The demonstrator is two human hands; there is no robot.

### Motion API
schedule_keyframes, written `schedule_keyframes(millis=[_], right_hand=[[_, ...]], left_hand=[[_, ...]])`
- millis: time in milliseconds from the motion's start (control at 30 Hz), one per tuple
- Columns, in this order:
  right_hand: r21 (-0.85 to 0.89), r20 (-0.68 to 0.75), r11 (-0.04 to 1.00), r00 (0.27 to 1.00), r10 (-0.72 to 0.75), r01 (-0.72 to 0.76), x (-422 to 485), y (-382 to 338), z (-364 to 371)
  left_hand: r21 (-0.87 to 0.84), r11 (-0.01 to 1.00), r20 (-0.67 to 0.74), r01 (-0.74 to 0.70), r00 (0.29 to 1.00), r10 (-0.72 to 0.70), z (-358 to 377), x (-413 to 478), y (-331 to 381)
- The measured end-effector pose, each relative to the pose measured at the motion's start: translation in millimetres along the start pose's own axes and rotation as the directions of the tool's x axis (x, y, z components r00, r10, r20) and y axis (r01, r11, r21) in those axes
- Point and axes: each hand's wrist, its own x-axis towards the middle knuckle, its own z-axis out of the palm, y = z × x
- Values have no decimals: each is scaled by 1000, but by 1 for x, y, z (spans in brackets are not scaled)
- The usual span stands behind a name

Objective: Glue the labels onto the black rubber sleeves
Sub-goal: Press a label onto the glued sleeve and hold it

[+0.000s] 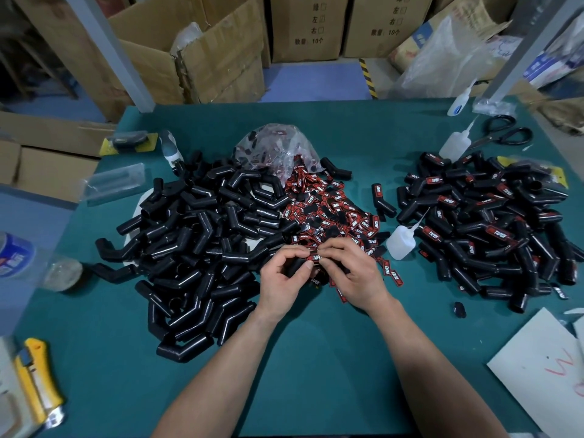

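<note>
My left hand grips a black rubber sleeve at the table's middle. A red and black label lies on that sleeve, pinched between my left thumb and the fingertips of my right hand. Behind my hands a heap of loose labels spills from a clear bag. Plain black sleeves are piled on the left. Sleeves bearing labels are piled on the right. A white glue bottle stands just right of my right hand.
More glue bottles and black scissors lie at the back right. A yellow utility knife sits at the front left, a tape roll at the left edge, white paper at the front right. Cardboard boxes stand behind the green table.
</note>
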Motion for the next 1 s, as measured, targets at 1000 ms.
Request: schedule_keyframes(millis=[1000], right_hand=[[-3, -39, 1000, 999, -22, 22, 2, -5, -3]], left_hand=[[-46, 997, -50, 65, 996, -67, 3, -2, 6]])
